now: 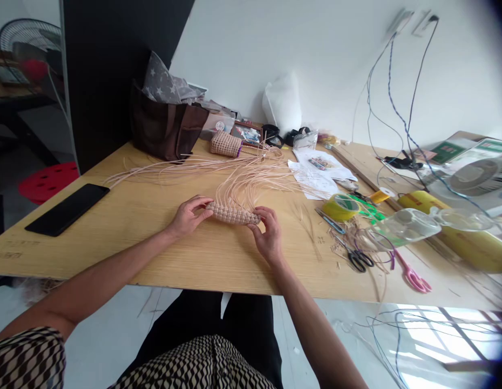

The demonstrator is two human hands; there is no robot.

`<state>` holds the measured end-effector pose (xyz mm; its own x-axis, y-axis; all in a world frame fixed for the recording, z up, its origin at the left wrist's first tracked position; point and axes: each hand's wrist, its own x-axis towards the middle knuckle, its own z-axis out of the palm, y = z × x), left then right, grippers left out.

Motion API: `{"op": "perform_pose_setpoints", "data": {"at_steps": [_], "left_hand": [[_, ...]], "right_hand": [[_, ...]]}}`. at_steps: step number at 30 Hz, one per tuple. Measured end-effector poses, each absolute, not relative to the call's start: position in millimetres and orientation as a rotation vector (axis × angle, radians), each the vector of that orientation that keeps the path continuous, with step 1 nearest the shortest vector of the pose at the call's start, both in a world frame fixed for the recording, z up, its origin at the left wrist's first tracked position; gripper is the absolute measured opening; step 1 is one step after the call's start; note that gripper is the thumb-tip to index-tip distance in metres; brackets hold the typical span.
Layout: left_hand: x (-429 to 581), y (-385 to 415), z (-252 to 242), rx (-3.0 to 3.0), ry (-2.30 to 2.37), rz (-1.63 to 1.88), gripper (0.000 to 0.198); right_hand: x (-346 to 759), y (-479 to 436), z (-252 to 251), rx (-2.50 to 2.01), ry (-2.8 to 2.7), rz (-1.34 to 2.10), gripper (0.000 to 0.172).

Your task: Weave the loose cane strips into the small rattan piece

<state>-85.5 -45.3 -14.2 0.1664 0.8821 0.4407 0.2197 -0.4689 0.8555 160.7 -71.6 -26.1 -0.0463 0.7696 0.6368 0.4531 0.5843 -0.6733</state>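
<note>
Pale tan cane braid (232, 214), a tight, pebbled weave shaped like a short log, sits between your hands near the middle of the pale wooden worktop (125, 254), toward its near edge. Your left grip (189, 216) is narrow, with thumb and fingers pinching the braid's left end. Your right grip (269, 235) is just as narrow, curled over its right end.

Long loose cane strands (251, 181) fan out from the braid across the worktop, away from you. The braid looks light and fairly stiff, with a little give in the weave. The strands look springy and prone to slipping, so take hold of the dense woven body, not the loose ends.

Farther off lies a second woven cane piece (225, 144). To your right are black-handled scissors (358, 260), pink-handled scissors (413, 280) and a roll of yellow tape (340, 208). A black phone (67, 209) lies far to your left.
</note>
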Motion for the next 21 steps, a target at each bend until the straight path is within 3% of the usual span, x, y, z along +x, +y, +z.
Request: {"op": "perform_pose_setpoints", "data": {"at_steps": [13, 21], "left_hand": [[-93.1, -39.5, -15.8, 1.983, 1.058, 1.345, 0.029], [-97.3, -42.0, -6.1, 2.108, 1.018, 1.251, 0.021]], "right_hand": [[159.7, -69.3, -26.2, -1.145, -1.526, 0.543, 0.024], [158.3, -68.0, -23.0, -1.292, -1.350, 0.703, 0.034]]}}
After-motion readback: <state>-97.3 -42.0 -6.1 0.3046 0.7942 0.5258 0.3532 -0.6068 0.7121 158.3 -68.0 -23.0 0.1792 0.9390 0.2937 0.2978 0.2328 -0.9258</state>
